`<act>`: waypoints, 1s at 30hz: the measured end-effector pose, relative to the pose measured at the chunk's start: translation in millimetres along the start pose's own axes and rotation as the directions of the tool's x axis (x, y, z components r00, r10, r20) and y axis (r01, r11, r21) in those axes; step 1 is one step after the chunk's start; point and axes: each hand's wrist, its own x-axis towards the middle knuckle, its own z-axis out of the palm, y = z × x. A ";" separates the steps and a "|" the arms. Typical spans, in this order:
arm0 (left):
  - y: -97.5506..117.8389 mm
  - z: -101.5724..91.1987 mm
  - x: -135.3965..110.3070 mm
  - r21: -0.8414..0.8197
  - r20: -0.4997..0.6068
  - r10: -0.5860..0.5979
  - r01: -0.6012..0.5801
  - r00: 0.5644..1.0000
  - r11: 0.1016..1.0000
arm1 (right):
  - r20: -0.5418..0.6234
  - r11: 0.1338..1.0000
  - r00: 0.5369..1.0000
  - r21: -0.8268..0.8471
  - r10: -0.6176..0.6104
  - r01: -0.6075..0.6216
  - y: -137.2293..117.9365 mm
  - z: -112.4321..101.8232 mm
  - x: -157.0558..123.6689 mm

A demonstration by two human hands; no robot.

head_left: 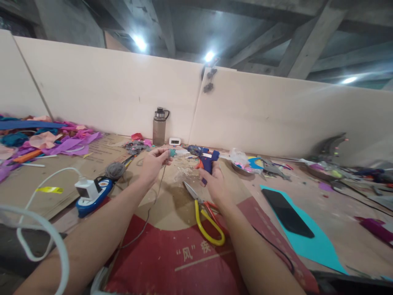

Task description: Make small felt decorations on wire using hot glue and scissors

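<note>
My right hand [215, 182] is wrapped round the grip of a blue glue gun [205, 157], whose nozzle points left. My left hand [153, 162] pinches a small teal piece [172, 153] on a thin wire [155, 196] that trails down toward me. The piece sits just off the gun's nozzle. Both hands hover above a sheet of cardboard [172, 205] flecked with glue scraps. Yellow-handled scissors [204, 213] lie on it below my right hand.
A black phone [287, 213] rests on a teal sheet [319, 246] at right. A blue power strip with a white charger [92, 190] lies at left, its white cable [46, 233] looping near. A water bottle [159, 127] stands by the partition; coloured scraps [46, 139] pile far left.
</note>
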 end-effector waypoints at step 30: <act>9.8 6.6 -14.2 0.488 0.103 0.329 -0.335 0.939 0.806 | 0.145 0.918 0.981 0.356 0.128 -0.172 -24.6 73.1 8.5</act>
